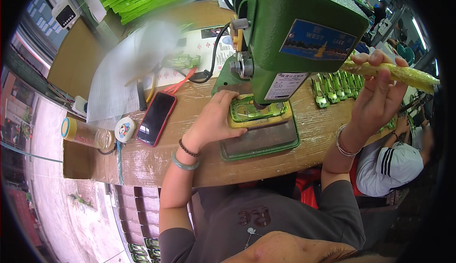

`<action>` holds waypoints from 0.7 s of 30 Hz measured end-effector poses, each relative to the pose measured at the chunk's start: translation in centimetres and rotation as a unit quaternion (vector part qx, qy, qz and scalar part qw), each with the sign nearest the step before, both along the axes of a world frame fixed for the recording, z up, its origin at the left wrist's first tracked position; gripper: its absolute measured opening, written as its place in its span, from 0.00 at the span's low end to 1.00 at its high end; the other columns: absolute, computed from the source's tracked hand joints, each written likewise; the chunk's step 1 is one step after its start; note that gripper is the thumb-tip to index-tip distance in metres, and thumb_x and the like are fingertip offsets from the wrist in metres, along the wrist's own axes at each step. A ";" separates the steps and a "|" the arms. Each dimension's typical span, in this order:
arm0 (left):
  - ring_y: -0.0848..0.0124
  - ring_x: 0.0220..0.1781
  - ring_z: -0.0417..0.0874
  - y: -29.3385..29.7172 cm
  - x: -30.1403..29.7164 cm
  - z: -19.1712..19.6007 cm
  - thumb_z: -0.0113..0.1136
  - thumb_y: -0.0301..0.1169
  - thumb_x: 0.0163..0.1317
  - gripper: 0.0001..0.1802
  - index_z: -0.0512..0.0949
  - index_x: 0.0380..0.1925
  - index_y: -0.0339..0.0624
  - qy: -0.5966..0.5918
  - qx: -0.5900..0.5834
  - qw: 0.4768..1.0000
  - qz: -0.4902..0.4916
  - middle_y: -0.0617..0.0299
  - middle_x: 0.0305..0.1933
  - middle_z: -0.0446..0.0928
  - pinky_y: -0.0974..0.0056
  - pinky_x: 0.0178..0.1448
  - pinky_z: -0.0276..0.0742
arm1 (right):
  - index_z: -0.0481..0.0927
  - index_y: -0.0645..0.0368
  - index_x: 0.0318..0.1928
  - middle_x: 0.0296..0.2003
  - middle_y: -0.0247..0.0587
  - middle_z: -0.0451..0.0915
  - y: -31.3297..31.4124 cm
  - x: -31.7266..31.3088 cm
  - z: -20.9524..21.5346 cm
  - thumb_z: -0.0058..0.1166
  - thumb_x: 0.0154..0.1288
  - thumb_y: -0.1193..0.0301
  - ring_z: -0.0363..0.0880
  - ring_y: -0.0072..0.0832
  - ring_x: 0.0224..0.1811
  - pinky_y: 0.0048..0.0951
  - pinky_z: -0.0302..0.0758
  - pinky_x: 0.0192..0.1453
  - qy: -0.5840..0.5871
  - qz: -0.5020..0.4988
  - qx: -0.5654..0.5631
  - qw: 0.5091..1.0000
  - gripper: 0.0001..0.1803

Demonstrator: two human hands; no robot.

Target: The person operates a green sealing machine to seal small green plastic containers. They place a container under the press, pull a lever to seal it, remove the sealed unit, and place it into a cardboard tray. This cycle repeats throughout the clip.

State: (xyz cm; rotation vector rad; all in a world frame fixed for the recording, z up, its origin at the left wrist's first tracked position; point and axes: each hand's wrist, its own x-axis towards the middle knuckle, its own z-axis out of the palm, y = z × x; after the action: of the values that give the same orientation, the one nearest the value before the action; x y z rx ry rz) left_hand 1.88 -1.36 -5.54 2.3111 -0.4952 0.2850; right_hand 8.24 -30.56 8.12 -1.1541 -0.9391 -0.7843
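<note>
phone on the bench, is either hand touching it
No, the phone lies apart on the bench; the left hand rests on the green part under the press, and the right hand holds the lever.

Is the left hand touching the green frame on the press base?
Touching. The head view shows the left hand with fingertips resting on the left edge of the green frame under the green press.

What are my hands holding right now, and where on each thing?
Right hand grips the press's yellow-green lever handle, near its middle. Left hand presses its fingers on the left edge of the green frame piece on the press base, steadying rather than lifting.
</note>
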 end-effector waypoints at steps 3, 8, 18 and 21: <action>0.48 0.59 0.74 0.0 0.0 0.3 0.79 0.39 0.39 0.46 0.69 0.59 0.32 0.005 0.002 1.000 0.001 0.45 0.54 0.73 0.54 0.64 0.73 | 0.59 0.65 0.63 0.44 0.55 0.77 0.2 -0.2 -0.1 0.41 0.79 0.74 0.84 0.39 0.42 0.38 0.81 0.50 -0.005 -0.012 0.002 1.000 0.17; 0.49 0.59 0.75 0.0 0.0 0.3 0.79 0.38 0.38 0.46 0.69 0.58 0.32 0.015 0.003 1.000 0.003 0.46 0.54 0.73 0.54 0.64 0.73 | 0.58 0.64 0.63 0.44 0.55 0.77 0.3 -0.5 -0.3 0.41 0.79 0.75 0.84 0.39 0.42 0.39 0.80 0.51 -0.010 -0.021 0.006 1.000 0.18; 0.48 0.56 0.76 0.0 0.1 0.0 0.79 0.41 0.39 0.45 0.70 0.57 0.32 -0.011 0.002 1.000 0.000 0.46 0.53 0.74 0.54 0.61 0.74 | 0.57 0.52 0.68 0.50 0.53 0.74 1.4 -3.5 -5.1 0.36 0.79 0.74 0.80 0.46 0.51 0.48 0.77 0.59 -0.033 -0.073 0.072 0.994 0.20; 0.48 0.57 0.76 0.0 0.0 0.0 0.79 0.41 0.39 0.45 0.70 0.57 0.32 -0.004 0.004 1.000 0.002 0.45 0.53 0.74 0.54 0.61 0.74 | 0.55 0.53 0.70 0.51 0.52 0.74 1.5 -4.2 -6.0 0.37 0.77 0.78 0.79 0.46 0.54 0.51 0.75 0.62 -0.017 -0.094 0.072 0.993 0.25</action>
State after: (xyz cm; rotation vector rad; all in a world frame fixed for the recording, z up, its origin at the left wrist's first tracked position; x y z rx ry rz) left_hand 1.86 -1.35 -5.52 2.3193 -0.4956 0.2942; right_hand 4.01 -29.06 2.15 -1.1153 -0.7947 -1.0112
